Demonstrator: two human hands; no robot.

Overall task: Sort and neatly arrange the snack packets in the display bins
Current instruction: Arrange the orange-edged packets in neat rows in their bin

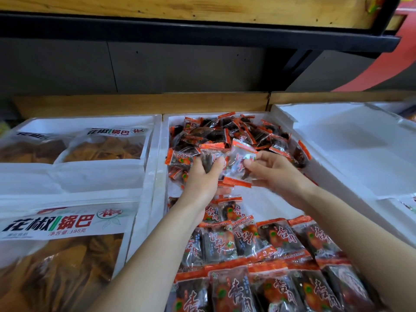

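Two packets are held above the middle white bin (160,167). The left hand (202,180) curls round a dark snack packet (211,159), and the right hand (278,174) pinches a clear packet (240,162) (orange-edged). A loose pile (236,131) lies behind them, with neat rows (258,242) nearer.
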